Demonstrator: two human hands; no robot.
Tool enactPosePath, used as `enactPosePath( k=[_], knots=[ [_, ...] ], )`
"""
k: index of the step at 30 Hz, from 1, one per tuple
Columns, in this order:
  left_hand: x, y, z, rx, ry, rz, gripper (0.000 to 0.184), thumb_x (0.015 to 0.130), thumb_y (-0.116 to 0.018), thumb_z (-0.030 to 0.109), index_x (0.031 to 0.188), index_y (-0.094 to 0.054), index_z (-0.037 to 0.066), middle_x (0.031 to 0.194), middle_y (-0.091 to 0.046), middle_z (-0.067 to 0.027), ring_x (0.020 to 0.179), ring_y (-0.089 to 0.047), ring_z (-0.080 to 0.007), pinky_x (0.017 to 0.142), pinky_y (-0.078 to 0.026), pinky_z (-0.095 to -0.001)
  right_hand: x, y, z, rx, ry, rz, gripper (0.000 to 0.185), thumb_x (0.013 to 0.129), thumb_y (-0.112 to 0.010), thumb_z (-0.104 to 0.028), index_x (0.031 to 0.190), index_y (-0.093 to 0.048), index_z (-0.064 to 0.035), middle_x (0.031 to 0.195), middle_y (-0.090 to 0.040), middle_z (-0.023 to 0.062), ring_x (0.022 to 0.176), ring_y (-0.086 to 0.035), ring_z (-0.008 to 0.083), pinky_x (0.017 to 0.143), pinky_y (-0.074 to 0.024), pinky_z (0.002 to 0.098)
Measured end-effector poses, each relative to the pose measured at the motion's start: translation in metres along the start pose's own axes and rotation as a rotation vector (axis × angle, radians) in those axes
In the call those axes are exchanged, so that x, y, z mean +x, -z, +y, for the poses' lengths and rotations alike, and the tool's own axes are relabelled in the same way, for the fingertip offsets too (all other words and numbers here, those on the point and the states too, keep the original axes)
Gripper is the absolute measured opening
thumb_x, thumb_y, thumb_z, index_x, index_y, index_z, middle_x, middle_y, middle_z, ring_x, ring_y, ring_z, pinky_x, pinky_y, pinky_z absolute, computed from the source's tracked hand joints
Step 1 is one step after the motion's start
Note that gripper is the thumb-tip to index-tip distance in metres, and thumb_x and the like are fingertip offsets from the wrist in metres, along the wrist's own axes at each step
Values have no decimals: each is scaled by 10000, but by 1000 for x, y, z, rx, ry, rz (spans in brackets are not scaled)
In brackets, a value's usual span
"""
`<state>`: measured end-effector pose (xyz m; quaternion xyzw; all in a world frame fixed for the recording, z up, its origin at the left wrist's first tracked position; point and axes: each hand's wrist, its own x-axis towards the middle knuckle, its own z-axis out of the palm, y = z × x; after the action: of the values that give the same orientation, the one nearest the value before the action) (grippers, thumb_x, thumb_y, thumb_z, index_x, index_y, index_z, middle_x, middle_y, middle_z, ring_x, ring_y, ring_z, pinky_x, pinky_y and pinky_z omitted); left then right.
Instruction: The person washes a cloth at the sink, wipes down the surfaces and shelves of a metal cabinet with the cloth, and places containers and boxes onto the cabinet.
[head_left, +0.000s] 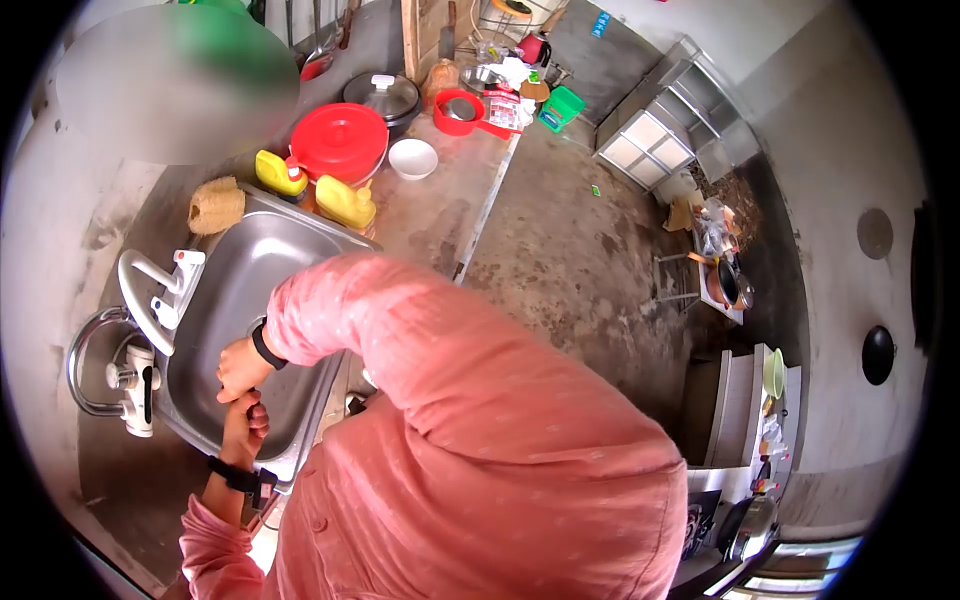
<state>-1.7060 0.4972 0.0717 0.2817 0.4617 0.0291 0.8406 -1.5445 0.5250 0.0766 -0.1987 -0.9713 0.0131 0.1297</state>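
Note:
Both my hands meet over the stainless steel sink (268,243). My right hand (243,368), with a black band at its wrist, is closed with the fingers pointing down. Just below it, my left hand (243,424) has its fingers curled in and wears a black watch (236,474). The hands touch or nearly touch. A small dark patch shows between them, but I cannot make out what it is. Beside the hands, a white faucet (165,300) and a chrome faucet with a white body (140,390) stand along the sink's edge.
A loofah (217,205), yellow bottles (345,202), a red lidded basin (339,142), a white bowl (413,158) and a glass-lidded pot (383,97) stand beyond the sink. A metal-framed cabinet (650,145) is across the floor. A blurred round shape (170,90) covers the upper left.

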Motion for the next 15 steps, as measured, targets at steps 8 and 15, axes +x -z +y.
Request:
enactPosePath(
  k=[8, 15],
  knots=[
    [39, 9, -15, 457, -44, 401, 162, 722, -572, 229, 648, -450, 153, 464, -345, 49, 333, -288, -63, 316, -202, -213, 2, -74, 2, 38, -259, -180, 169, 673, -611, -140, 797, -520, -72, 613, -572, 74, 552, -579, 238, 450, -453, 343],
    [84, 67, -40, 984, -408, 456, 242, 698, -609, 254, 661, -544, 24, 499, -500, -61, 407, -468, -167, 384, -361, -318, 13, -87, 10, 325, -418, -657, 269, 642, -649, -110, 870, -514, -65, 619, -563, 66, 534, -563, 215, 442, -443, 320]
  ],
)
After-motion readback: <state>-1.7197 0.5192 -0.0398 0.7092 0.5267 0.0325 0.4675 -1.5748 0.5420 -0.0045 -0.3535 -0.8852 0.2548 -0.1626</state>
